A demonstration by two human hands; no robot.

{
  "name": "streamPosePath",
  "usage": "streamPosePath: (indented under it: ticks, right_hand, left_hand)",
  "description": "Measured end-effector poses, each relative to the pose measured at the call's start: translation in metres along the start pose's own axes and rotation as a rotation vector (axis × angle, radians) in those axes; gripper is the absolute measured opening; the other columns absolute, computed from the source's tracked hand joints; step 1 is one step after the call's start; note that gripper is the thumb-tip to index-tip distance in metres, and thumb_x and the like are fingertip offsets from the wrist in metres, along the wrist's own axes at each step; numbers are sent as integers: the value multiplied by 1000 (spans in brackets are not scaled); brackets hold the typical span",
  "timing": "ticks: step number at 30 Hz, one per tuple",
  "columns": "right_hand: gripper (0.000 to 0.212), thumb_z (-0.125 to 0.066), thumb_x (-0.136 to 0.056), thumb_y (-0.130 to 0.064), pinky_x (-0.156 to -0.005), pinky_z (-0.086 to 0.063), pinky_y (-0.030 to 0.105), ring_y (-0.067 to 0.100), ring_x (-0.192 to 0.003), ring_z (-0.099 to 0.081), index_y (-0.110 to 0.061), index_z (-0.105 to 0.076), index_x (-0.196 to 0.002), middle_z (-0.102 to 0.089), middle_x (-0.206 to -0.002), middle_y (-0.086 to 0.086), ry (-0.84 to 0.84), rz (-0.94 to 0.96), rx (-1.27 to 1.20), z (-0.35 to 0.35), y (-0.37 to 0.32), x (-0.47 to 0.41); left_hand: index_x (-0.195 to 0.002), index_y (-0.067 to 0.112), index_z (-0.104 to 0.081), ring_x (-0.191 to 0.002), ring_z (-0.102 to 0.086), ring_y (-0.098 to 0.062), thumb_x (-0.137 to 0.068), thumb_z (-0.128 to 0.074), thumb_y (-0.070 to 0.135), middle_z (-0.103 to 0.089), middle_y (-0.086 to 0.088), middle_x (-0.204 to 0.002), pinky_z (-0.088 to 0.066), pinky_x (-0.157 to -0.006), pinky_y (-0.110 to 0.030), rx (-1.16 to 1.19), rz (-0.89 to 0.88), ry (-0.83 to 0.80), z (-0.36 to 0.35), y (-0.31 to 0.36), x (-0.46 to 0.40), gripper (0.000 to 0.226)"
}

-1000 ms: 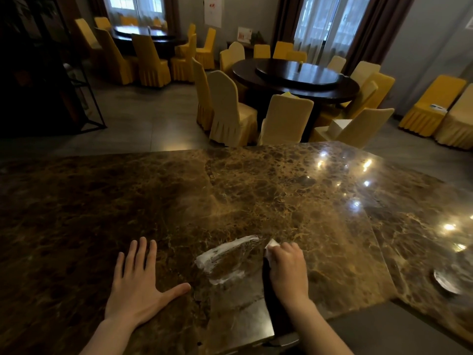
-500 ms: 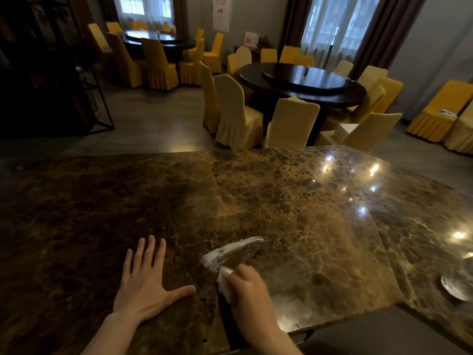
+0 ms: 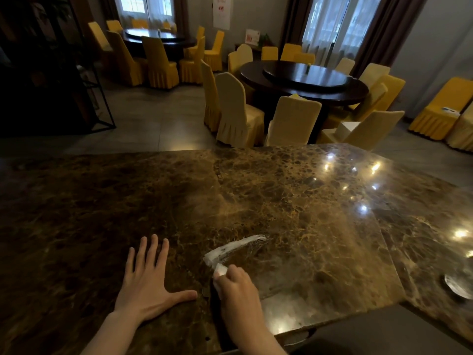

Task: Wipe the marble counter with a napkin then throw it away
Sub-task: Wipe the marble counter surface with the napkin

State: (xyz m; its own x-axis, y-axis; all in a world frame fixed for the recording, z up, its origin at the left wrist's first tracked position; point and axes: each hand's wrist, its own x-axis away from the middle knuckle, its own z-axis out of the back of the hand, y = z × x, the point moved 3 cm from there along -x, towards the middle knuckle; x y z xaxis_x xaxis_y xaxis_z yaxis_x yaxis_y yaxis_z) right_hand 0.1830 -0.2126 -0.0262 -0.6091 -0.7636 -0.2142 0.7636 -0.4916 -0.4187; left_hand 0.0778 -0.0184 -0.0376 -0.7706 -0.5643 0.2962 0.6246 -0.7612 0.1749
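Observation:
A brown marble counter (image 3: 281, 201) fills the lower half of the head view. A white smear (image 3: 235, 247) curves across it near the front edge. My right hand (image 3: 238, 290) is closed on a small crumpled white napkin (image 3: 220, 270) and presses it on the counter at the smear's near left end. My left hand (image 3: 146, 285) lies flat on the marble to the left, fingers spread, holding nothing.
A small metal dish (image 3: 457, 286) sits at the counter's right edge. Beyond the counter stand round dark dining tables (image 3: 304, 80) ringed by yellow-covered chairs (image 3: 238, 111). A dark metal shelf frame (image 3: 97, 98) stands at the left.
My right hand with the napkin swept left from the smear's right side to its left end near my left thumb. The lower part of the smear is gone. My left hand stayed put.

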Motion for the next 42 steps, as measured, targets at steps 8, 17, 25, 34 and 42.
streamPosePath:
  ticks: [8,17,25,34,42]
  right_hand:
    - [10,-64,-91,-4,-62,-37,29,21,-79,-49,-12,-71,-90,-54,-83,0,148,-307,94,50,79,-25]
    - [20,-68,-92,-20,-59,-40,32,16,-71,-48,-15,-67,-72,-54,-73,-6,176,-238,4,52,81,-34]
    - [19,-61,-93,-6,-63,-38,28,18,-76,-53,-15,-73,-80,-56,-79,-2,171,-401,-21,58,86,-71]
    - [11,-61,-95,-18,-72,-40,31,20,-87,-50,-18,-68,-88,-56,-90,-2,33,-47,23,21,50,-76]
    - [9,-67,-89,-9,-68,-37,26,19,-84,-50,-16,-68,-84,-58,-88,-1,50,-100,16,16,39,-69]
  left_hand:
    - [-151,21,38,-146,48,-25,-38,-13,121,49,-3,-159,20,-128,-55,-9,4,-17,0,0,-1,159]
    - [-149,21,39,-146,48,-22,-37,-16,121,47,-1,-160,21,-128,-54,2,17,-3,-4,-2,-5,160]
    - [-150,23,38,-146,49,-22,-38,-17,121,47,0,-160,22,-128,-53,-5,24,8,-4,-2,-5,159]
    - [-151,23,37,-148,46,-22,-39,-18,121,45,0,-161,20,-129,-53,-4,14,11,-2,-3,-3,158]
    - [-149,22,40,-147,46,-23,-40,-16,121,47,-1,-160,20,-129,-54,-13,14,-3,-1,-1,-2,158]
